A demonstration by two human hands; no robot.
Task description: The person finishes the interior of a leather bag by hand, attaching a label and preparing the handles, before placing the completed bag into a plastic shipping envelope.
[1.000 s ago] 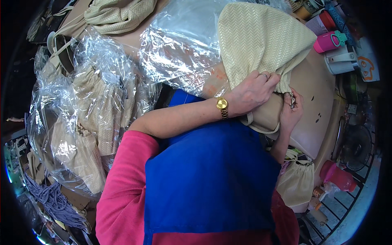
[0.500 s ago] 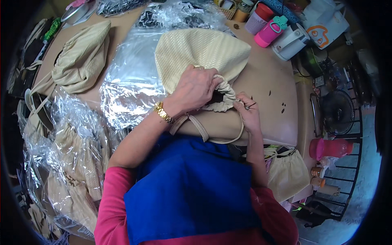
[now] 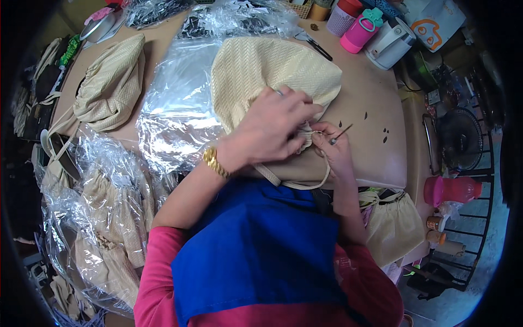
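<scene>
Cream woven bag is being held on the tan table. Its wide end is being pointed to the far side, and its bunched mouth is being met by both hands. Right beside the mouth, a thin dark stick is being pinched by the right hand. Most of the mouth is being hidden by the left hand; its fingers are being blurred, so its grip cannot be told.
</scene>
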